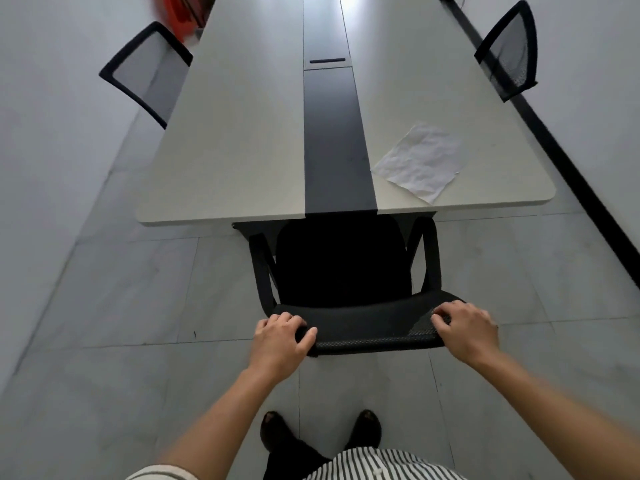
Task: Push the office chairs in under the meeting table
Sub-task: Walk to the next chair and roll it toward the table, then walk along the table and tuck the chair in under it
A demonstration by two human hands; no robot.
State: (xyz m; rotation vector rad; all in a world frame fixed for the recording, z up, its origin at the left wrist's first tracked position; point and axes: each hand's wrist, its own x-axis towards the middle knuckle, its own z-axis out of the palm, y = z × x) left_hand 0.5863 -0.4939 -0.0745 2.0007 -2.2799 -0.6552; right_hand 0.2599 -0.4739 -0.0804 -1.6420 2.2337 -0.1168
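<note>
Striped shirt hem (377, 465) at bottom edge, two dark shoes (277, 433) just beyond it on the grey tiled floor (104, 393). Both bare forearms reach forward from there.

Left hand (278, 341): fingers curled over the top rail of the near chair's backrest (363, 325) at its left corner, thumb along the near face of the rail. Closed on the rail.

Right hand (465, 329): laid over the right corner of the same rail, fingertips bent onto the mesh. Also gripping the rail; thumb not visible.

Near chair (341, 268): black, stands at the short end of the table (242, 150), squared to it. Front part of the seat lies under the table edge; most of the seat, both armrests and the backrest are outside it.

Table: long, pale top with a dark strip (334, 140) running down the middle. Crumpled sheet of white paper (420, 161) lies flat near the right front corner.

Further out: one mesh-backed chair (149, 69) against the left long side, another (510, 50) against the right long side, both backrests close to the table edge. Blurred orange-red object (176, 13) at far left, cannot tell what it is.
</note>
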